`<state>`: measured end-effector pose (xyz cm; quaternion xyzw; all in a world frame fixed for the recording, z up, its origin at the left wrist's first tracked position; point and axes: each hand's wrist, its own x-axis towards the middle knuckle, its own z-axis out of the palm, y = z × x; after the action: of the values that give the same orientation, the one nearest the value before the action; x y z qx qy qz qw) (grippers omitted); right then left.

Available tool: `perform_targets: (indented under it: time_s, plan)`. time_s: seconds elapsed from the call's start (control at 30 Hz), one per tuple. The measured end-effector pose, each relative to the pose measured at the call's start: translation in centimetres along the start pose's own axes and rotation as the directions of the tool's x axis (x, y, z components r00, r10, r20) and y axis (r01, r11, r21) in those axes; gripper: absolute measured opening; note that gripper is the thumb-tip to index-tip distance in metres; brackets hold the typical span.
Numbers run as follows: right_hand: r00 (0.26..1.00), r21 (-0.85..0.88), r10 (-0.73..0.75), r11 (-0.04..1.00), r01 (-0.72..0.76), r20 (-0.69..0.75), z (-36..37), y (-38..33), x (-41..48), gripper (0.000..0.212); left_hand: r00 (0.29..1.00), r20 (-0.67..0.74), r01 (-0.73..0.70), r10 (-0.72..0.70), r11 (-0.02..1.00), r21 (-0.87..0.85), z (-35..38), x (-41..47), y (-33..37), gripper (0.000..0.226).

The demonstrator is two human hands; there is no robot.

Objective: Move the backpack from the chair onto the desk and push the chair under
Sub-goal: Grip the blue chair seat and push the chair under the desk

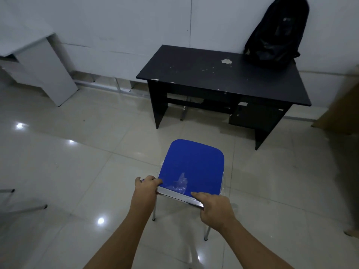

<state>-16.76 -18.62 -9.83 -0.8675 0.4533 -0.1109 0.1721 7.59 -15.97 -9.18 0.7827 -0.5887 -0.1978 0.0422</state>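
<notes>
A black backpack (274, 33) stands upright on the far right corner of the black desk (194, 74), leaning on the white wall. A chair with a blue seat (192, 166) and metal legs stands on the tiled floor a short way in front of the desk, its seat bare. My left hand (146, 184) grips the near left corner of the chair. My right hand (214, 209) grips its near right edge, fingers curled over the silver rim. A scrap of clear plastic clings to the seat near my hands.
A white desk (38, 61) stands at the left wall. A brown cardboard panel (342, 105) leans at the right. Metal legs of other furniture (25, 207) show at the lower left. Glossy tiles lie between chair and desk; the desk's kneehole is at its left half.
</notes>
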Motion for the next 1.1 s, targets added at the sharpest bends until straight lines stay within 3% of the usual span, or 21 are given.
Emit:
perform_targets:
  time_s: [0.2, 0.33, 0.53, 0.7, 0.87, 1.1]
  plan:
    - [0.998, -0.026, 0.013, 1.000, -0.015, -0.057, -0.9, 1.9, 6.9, 0.049, 0.994, -0.090, -0.069, 0.065, 0.997, -0.040, -1.5, 6.9, -0.3, 0.023]
    - [0.998, -0.032, 0.044, 0.998, -0.046, -0.054, -0.9, 3.4, 11.3, 0.051, 0.992, -0.076, -0.098, 0.095, 0.995, -0.034, -2.8, 11.9, 0.1, 0.024]
    - [0.987, -0.042, 0.161, 0.986, -0.162, -0.030, -1.4, 5.8, 18.9, 0.053, 0.981, -0.075, -0.173, 0.180, 0.980, 0.094, -5.2, 20.9, 0.6, 0.022]
    - [0.945, -0.154, 0.326, 0.935, -0.320, 0.018, -2.4, 7.7, 26.3, 0.063, 0.975, -0.006, -0.206, 0.222, 0.914, 0.348, -7.9, 29.4, 1.7, 0.019]
    - [0.884, -0.165, 0.466, 0.875, -0.456, 0.029, -2.9, 10.3, 32.7, 0.057, 0.942, 0.033, -0.329, 0.333, 0.906, 0.267, -9.1, 37.4, 2.9, 0.014]
    - [0.884, -0.189, 0.468, 0.868, -0.460, -0.004, -3.9, 14.2, 39.2, 0.054, 0.899, -0.009, -0.425, 0.439, 0.875, 0.232, -10.1, 44.9, 4.0, 0.023]
